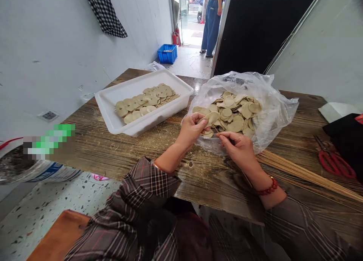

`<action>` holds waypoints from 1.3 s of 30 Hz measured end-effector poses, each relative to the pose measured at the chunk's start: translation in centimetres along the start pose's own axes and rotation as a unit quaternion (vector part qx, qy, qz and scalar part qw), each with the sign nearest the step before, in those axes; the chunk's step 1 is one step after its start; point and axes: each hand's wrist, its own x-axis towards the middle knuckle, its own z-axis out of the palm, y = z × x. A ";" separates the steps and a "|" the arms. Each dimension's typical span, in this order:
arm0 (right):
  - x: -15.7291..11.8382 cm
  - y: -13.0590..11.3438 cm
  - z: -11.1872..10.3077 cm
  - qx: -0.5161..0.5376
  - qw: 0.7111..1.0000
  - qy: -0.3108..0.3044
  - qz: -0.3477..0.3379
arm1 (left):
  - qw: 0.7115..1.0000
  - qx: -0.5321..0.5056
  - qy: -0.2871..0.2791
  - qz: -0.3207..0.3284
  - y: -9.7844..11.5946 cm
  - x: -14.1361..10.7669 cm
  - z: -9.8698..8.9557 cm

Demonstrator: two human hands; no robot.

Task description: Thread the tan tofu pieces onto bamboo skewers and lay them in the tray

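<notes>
My left hand (pixel 194 128) pinches a thin, round, beige slice (pixel 212 118) at the near side of an open clear plastic bag (pixel 272 117). Between the fingers of my right hand (pixel 237 148) is a thin wooden skewer (pixel 215 128), its tip at the slice's lower edge; whether it has pierced the slice I cannot tell. Many more loose slices (pixel 234 111) are heaped in the bag. To the left, a white plastic tray (pixel 113 128) holds rows of overlapping slices (pixel 138 102), with skewer ends showing at the sides.
A bundle of long skewers (pixel 309 174) lies right of my right hand, near red-handled scissors (pixel 336 163) and a black item (pixel 344 140). A bucket (pixel 42 170) stands left of the wooden table (pixel 107 159). Beyond are a blue crate (pixel 167 54) and a person (pixel 212 23) at the doorway.
</notes>
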 end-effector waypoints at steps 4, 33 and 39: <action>0.1 -0.2 0.0 0.015 1.000 -0.001 0.019 | 1.000 0.009 -0.005 0.000 0.0 -0.1 0.2; 0.1 -0.5 1.2 0.131 0.989 -0.025 0.069 | 0.981 -0.168 -0.041 -0.093 1.2 -0.2 -0.5; 0.2 -0.2 1.6 0.136 0.987 -0.039 0.074 | 0.984 -0.160 -0.028 -0.069 1.0 -0.2 -0.3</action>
